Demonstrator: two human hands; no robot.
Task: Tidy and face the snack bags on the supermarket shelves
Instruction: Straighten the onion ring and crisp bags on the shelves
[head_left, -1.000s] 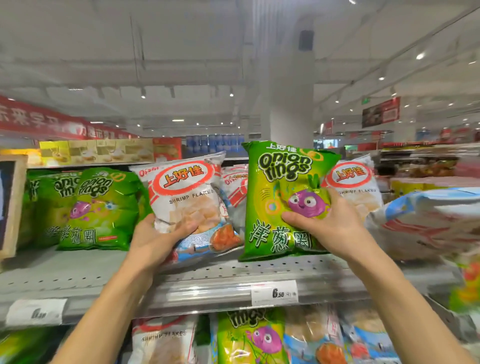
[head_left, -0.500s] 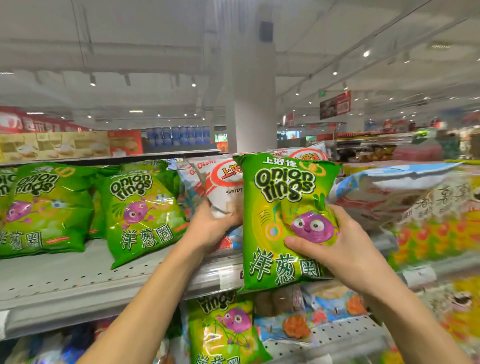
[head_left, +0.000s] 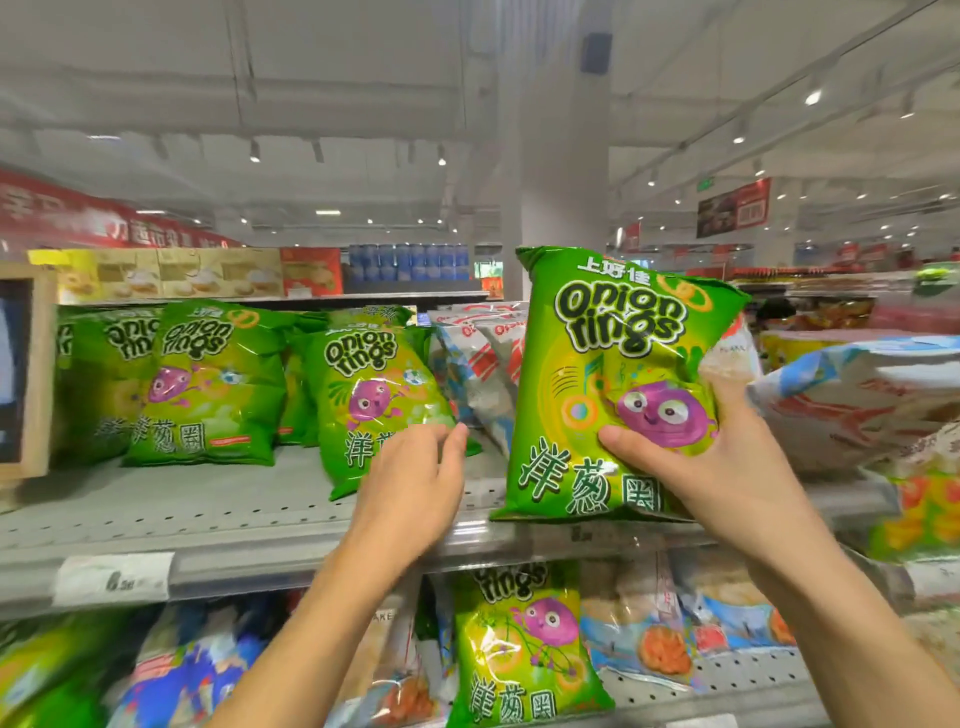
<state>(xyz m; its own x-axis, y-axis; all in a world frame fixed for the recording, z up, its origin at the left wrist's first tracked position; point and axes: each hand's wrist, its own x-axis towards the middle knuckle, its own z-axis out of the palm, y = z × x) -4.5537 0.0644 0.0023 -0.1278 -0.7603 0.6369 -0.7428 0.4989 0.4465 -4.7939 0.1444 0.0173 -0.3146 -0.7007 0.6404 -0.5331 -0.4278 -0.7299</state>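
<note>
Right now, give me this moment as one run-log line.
right hand: grips onion rings bag, upright over shelf edge | left hand: open, at leaning green bag | facing: unfinished

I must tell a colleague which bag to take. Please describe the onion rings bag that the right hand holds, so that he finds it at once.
Look at the upper grey shelf, right of its row of green bags. The onion rings bag stands upright at the front edge, in the grip of the right hand. Unlike its neighbours, it is held and nearest the camera.
</note>
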